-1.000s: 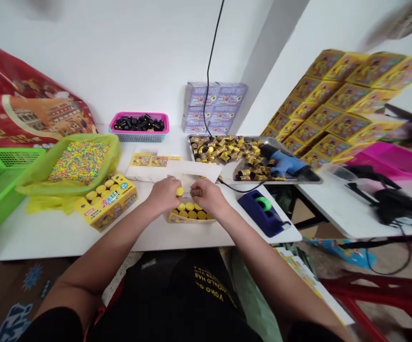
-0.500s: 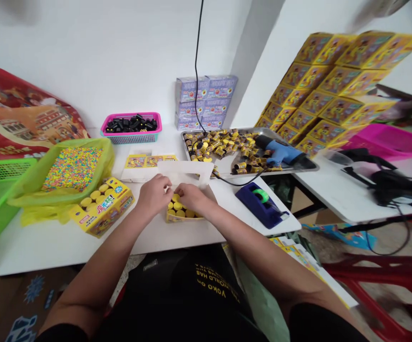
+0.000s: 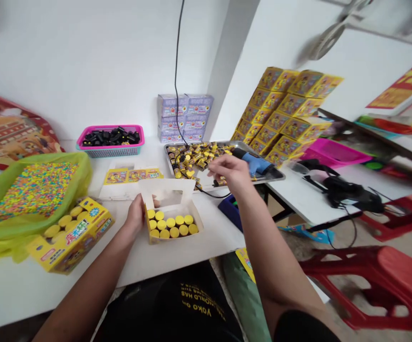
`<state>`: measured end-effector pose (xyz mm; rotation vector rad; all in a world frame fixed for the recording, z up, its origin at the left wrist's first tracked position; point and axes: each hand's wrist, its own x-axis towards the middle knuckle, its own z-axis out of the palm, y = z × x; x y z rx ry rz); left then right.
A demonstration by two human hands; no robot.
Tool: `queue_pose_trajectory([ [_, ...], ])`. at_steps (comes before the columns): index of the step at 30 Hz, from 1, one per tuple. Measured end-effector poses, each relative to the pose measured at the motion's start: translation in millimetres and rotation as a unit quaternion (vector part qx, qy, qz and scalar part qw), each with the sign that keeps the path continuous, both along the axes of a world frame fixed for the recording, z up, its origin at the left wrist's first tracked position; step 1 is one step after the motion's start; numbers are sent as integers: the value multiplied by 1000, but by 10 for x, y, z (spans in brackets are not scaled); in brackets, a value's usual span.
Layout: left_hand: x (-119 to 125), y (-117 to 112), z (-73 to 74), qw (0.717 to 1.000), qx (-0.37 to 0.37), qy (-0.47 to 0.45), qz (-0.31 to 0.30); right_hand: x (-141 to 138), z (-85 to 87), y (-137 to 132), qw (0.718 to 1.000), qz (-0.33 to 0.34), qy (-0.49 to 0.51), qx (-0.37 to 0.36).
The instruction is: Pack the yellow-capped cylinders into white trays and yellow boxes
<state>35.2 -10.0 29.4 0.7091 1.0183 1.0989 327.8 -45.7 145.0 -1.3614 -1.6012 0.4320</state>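
An open display box (image 3: 195, 216) with a raised white lid flap stands on the white table, holding several small tubs with yellow lids (image 3: 170, 222) in rows. My left hand (image 3: 137, 213) grips the box's left wall, fingertips showing inside the flap. Over the front edge of a metal tray (image 3: 279, 176) hovers my right hand (image 3: 232, 172), its fingers bent and apart with nothing visible between them. Loose small yellow-and-brown tubs (image 3: 200, 156) lie scattered in that tray.
A filled yellow box (image 3: 73, 242) sits at left, by a basin of coloured beads (image 3: 36, 187). Behind are a pink basket (image 3: 111, 137) of black pieces, purple boxes (image 3: 184, 118) and stacked yellow boxes (image 3: 280, 114). A blue tape dispenser (image 3: 229, 209) is partly behind my right arm.
My right hand has left the box and moved right and up to the tray. My left hand has shifted from above the tubs to the box's left wall. The view has turned right.
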Motion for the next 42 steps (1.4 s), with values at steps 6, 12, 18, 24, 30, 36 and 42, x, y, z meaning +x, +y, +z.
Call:
queue_pose_trajectory([
  [6,-11,30,-102,998,-19,-20,-62,239,-584,927,907,-33,-325,-266],
  [12,-36,10,-148,997,18,-5,-68,297,-781,1160,862,26,-352,-363],
  [18,-129,-19,-76,997,24,14,-66,386,-819,1157,854,24,-359,-374],
  [24,-230,-81,41,994,85,63,-31,324,-799,1029,849,-8,-400,-345],
  [30,-402,-283,219,961,158,187,128,419,-444,754,883,-101,-395,-234],
  [36,-190,-806,498,882,375,237,160,209,-103,-225,978,-27,-157,134],
  [42,162,-1009,774,909,370,143,-130,-664,-156,-955,971,79,-164,157],
])
